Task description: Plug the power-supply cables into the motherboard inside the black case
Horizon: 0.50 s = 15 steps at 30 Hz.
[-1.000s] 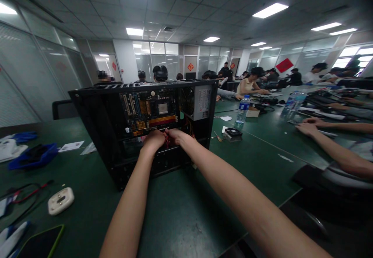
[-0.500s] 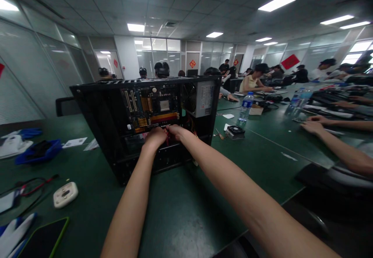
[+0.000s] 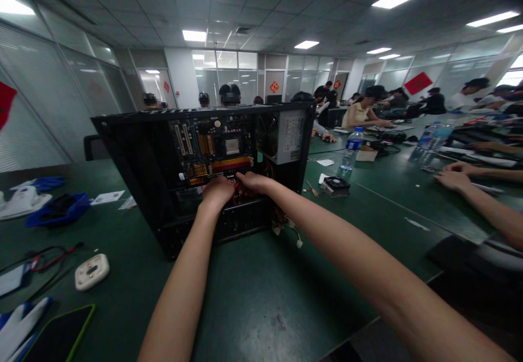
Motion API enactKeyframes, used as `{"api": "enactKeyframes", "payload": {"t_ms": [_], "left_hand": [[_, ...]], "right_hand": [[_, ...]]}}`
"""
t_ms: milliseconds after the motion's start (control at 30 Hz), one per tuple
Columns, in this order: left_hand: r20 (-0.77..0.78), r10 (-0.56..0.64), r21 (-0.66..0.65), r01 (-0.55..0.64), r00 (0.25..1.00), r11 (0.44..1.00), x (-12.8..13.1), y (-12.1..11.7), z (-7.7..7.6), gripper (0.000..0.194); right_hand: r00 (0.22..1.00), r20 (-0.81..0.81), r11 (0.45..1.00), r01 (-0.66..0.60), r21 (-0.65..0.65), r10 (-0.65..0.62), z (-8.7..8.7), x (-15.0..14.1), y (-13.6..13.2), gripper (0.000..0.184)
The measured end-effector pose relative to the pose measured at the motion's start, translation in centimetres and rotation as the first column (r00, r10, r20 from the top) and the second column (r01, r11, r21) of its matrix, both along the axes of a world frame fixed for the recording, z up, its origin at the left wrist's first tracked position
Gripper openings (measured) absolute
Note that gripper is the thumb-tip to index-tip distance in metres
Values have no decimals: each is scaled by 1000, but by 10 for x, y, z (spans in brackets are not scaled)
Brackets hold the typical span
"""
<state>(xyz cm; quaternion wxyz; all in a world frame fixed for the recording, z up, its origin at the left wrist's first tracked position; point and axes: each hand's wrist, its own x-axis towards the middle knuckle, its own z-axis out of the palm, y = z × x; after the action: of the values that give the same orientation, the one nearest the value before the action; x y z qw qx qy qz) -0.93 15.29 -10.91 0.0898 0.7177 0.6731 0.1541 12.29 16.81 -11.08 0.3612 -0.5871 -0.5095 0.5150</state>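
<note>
Power cables with pale connectors (image 3: pixel 299 243) now hang further out over the green table (image 3: pixel 261 296) than half a second ago. Nearest, at left, lies a green-edged smartphone (image 3: pixel 61 332). Beyond it, the left hand (image 3: pixel 219 190) and right hand (image 3: pixel 252 183) reach inside the open computer case (image 3: pixel 139 171) standing on the table, red wires (image 3: pixel 237 192) between them; fingertips are mostly hidden, so whether either grips is unclear. Behind them sits the motherboard (image 3: pixel 220 133), with the power supply (image 3: pixel 292 138) at upper right.
</note>
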Motion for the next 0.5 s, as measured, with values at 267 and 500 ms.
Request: {"api": "enactKeyframes", "payload": {"t_ms": [267, 500], "left_hand": [[-181, 101, 266, -50, 978, 963, -14, -14, 17, 50], [-105, -188, 101, 199, 977, 975, -25, -4, 0, 47]], "right_hand": [[575, 818, 826, -450, 340, -23, -15, 47, -53, 47], [557, 815, 777, -580, 245, 159, -17, 47, -38, 39]]}}
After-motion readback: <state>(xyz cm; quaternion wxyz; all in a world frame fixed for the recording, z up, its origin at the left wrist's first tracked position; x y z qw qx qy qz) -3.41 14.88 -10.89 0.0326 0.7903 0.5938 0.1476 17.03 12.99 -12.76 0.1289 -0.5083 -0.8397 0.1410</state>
